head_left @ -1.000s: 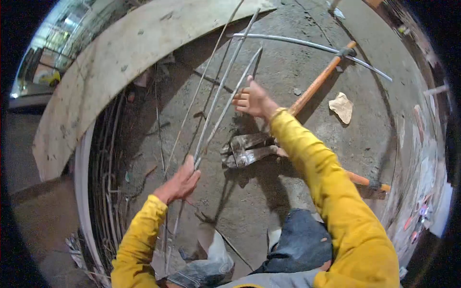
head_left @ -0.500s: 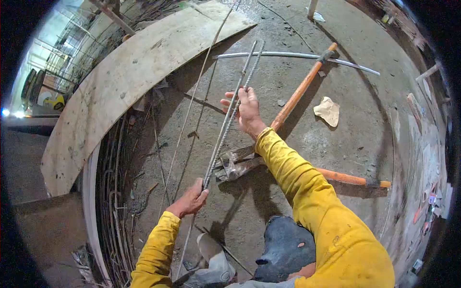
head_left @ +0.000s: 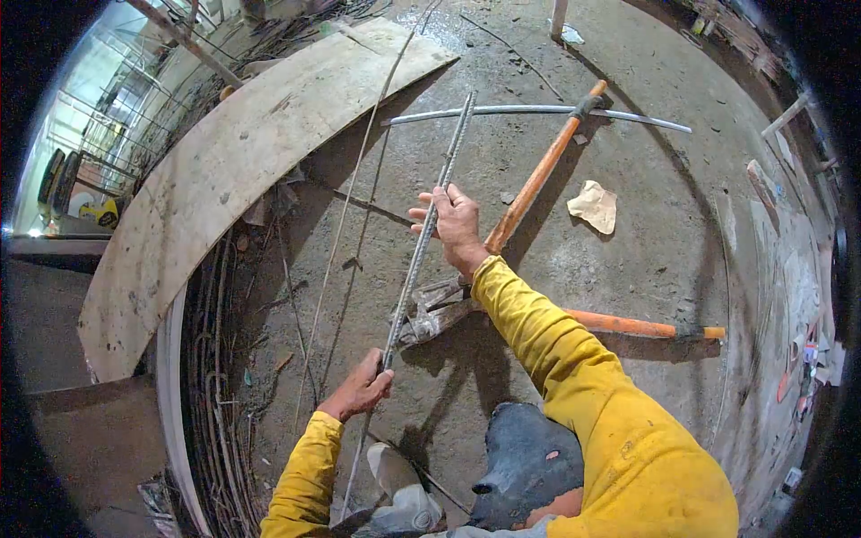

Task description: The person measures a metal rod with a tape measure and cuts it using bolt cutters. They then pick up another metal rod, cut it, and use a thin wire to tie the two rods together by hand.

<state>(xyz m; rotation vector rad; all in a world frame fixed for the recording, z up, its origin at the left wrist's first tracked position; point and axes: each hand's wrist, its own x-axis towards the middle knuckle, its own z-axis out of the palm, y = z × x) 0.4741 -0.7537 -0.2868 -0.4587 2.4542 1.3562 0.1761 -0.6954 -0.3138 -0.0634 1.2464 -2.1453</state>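
Note:
Two ribbed steel rebars [head_left: 420,255] lie side by side, slanting up and away in front of me. My left hand [head_left: 360,386] is closed around their near part. Farther up, my right hand [head_left: 453,220] holds the bars, thumb on top and fingers stretched out behind them. A bolt cutter with orange handles [head_left: 547,170] lies on the floor under my right arm. Its metal jaws [head_left: 430,312] show just right of the bars. Beyond the far ends of the bars, a pale metal rod [head_left: 520,109] lies crosswise.
A curved plywood sheet [head_left: 215,161] stretches across the left, beside a bundle of long rebars [head_left: 215,359]. A thin rod [head_left: 345,197] runs along the floor left of my hands. A torn tan scrap [head_left: 594,207] lies right of the cutter.
The far ends of the two bars, slightly apart before, are now together. My right hand has slid a little lower along them. The whole view has shifted slightly.

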